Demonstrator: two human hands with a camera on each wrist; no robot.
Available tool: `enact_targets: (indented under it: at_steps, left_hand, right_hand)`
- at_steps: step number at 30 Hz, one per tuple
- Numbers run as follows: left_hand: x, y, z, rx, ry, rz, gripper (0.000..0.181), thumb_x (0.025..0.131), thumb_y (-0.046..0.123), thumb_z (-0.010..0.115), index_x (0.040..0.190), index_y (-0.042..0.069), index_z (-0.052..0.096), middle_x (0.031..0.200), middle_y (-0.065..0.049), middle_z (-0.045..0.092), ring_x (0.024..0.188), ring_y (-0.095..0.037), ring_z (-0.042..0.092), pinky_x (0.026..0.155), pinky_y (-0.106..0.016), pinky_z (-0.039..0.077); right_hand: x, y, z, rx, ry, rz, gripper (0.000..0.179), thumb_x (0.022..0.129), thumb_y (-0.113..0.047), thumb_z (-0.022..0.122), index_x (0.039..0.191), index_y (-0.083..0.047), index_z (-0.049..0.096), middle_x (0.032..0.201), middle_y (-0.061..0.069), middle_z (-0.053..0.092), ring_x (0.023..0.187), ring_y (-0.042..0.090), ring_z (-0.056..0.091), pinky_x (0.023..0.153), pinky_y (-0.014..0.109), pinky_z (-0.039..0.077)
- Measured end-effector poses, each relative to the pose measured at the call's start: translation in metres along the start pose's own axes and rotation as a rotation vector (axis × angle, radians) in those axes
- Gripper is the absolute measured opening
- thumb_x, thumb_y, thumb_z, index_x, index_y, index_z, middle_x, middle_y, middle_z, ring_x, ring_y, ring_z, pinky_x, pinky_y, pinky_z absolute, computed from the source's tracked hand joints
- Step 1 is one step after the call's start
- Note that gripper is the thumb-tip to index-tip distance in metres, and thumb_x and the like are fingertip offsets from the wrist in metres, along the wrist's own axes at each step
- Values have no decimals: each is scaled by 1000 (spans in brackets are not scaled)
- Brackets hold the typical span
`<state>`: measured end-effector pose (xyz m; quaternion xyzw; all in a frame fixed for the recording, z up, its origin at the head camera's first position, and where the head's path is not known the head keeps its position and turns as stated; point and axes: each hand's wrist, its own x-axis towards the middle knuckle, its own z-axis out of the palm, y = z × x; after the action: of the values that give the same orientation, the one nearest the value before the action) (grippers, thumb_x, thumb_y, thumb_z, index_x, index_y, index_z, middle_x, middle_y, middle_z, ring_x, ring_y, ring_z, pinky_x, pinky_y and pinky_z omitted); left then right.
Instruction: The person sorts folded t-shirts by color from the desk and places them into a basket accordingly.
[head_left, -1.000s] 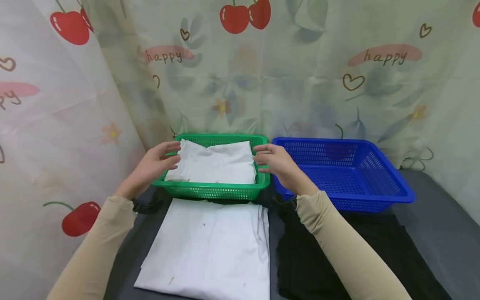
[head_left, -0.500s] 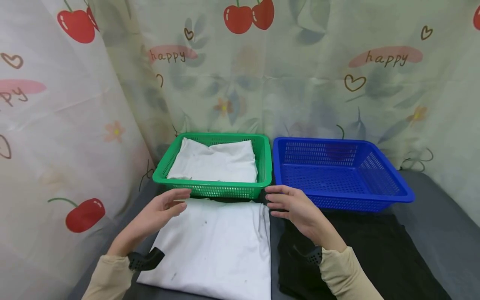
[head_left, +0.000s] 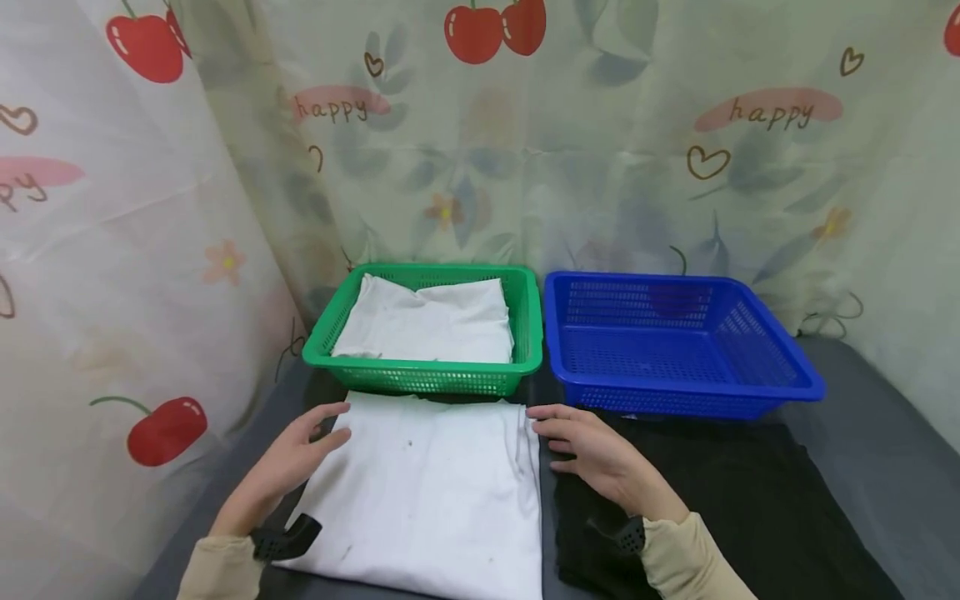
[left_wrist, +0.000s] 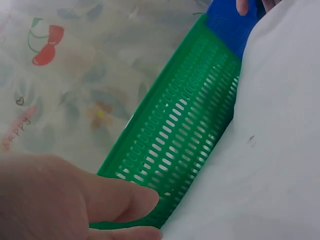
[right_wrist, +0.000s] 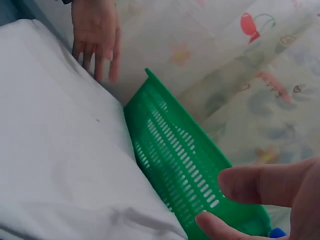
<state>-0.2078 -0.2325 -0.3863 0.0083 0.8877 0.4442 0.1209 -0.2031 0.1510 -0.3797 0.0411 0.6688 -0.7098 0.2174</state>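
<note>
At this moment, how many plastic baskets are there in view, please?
2: a green basket, on the left, behind the front white cloth, and a blue basket, on the right, behind the black cloth. No others show.

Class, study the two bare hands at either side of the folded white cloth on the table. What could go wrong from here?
The folded white cloth shows loose layers near the bare right hand; if lifted by its edges, it might unfold or sag.

The green perforated plastic basket already holds a smaller-looking white cloth, so adding another could crumple it.

The flat black cloth lies close by, so the right hand might drag it.
</note>
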Motion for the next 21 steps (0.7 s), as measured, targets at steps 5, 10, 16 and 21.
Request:
enact_targets:
  at_steps: [5,10,16,21]
  left_hand:
    - [-1,-6,3,-45,-44,-117,62,101,41,54,147,3,40,152,-29,27,139,-48,22,102,-68,28]
    - [2,-13,11,-171,-86,-104,57,99,39,60,144,7,48,152,-23,32,141,-44,18,105,-69,20]
    - [4,-22,16,-171,-74,-71,63,88,41,74,143,17,54,156,-18,27,144,-40,13,109,-65,17]
    - [9,-29,18,-201,-54,-26,71,82,40,80,145,20,52,156,-16,28,144,-37,17,107,-60,27]
  right_hand:
    - [3,7,9,-21,38,16,44,96,-18,64,136,-2,55,142,16,42,128,42,33,99,55,37]
    - [8,11,10,13,-1,44,47,96,-17,64,140,-4,52,140,18,44,121,38,45,94,49,43]
    - [13,17,15,48,-113,82,54,93,-15,67,143,-6,49,144,21,38,117,39,49,89,48,47]
    - [13,26,23,45,-125,105,57,88,-9,72,142,-11,53,151,19,30,110,33,52,83,45,51]
